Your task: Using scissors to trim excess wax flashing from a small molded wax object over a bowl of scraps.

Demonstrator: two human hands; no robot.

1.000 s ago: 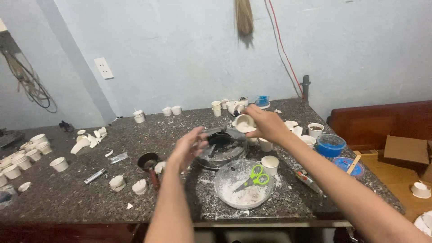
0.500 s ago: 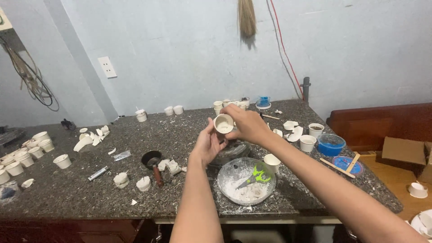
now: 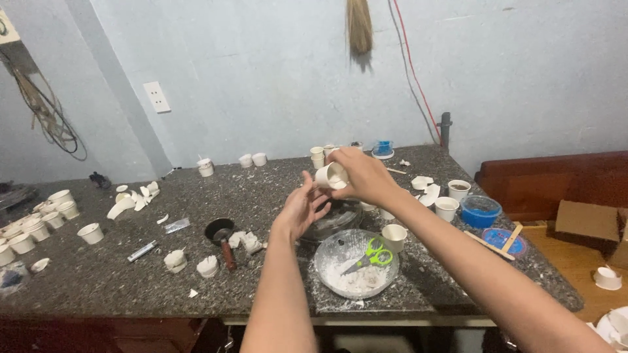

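Note:
My right hand holds a small white paper cup tilted on its side, above a round dark metal pan. Just below and left of the cup, my left hand is raised with its fingers spread, empty and close to the cup. In front of the pan sits a clear bowl of white powder with green-handled scissors lying in it. Another small white cup stands right of the bowl.
A dark speckled stone table carries several white cups at the left and back, white scraps, a small black ladle, a blue tub and a blue lid with wooden sticks. A wooden bench with a cardboard box stands right.
My right hand picked a white cup off the table behind the pan and lifted it. My left hand rose to meet it, then let go as the cup tipped sideways.

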